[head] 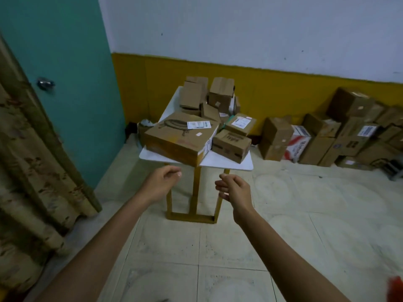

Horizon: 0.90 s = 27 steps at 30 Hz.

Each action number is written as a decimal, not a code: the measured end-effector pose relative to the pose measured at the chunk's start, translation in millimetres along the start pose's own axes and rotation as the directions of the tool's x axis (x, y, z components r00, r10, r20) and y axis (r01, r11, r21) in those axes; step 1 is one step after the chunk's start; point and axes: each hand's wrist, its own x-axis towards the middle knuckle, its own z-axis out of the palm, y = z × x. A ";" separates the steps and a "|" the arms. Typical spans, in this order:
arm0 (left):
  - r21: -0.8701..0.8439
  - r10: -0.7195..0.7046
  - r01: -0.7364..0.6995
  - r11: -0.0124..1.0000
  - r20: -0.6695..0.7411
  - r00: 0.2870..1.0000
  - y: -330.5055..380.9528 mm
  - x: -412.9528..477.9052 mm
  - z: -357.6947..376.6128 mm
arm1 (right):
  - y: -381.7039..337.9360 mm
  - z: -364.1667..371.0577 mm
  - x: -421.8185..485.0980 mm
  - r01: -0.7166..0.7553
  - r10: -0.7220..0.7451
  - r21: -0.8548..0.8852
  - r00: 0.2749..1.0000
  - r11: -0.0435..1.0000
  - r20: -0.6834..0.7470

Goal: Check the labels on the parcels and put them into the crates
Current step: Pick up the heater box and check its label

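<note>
Two bare arms reach forward in the head view, the only view supplied. The left hand [162,184] hangs just short of the near edge of the white table [226,163], its fingers loosely curled towards the palm and holding nothing. The right hand [234,188] is level with it and apart from it, fingers likewise loosely curled and empty. Neither hand touches a parcel or the table. On the tabletop, the large parcel [181,138] lies flat at the front left, one corner overhanging the near edge; a white shipping label [198,124] is fixed to its top face. Just beside it on the right sits the medium parcel [231,144], tilted slightly. Behind that rests the small labelled parcel [241,124], label facing up. Further back, the rear parcels [220,92] are heaped unevenly. Label text is too small to read. Against the yellow-painted wall on the right, floor cartons [327,138] stand in an irregular row. At left are a teal door [76,83] and a patterned curtain [32,160].
</note>
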 end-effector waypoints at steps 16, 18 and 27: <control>0.123 -0.298 0.331 0.936 -0.229 0.927 -109.2 280.2 -51.7 | 38.0 89.1 283.6 -0.524 0.522 -0.078 0.852 0.848 -0.040; 0.442 -0.170 0.270 0.855 -0.253 0.952 -111.4 294.2 -48.3 | 44.3 97.3 304.3 -0.577 0.580 -0.098 0.815 0.811 0.002; 0.817 0.187 -0.374 0.439 0.324 0.927 -123.4 323.3 -7.5 | 47.1 131.5 338.0 -0.707 0.655 0.172 0.704 0.686 0.276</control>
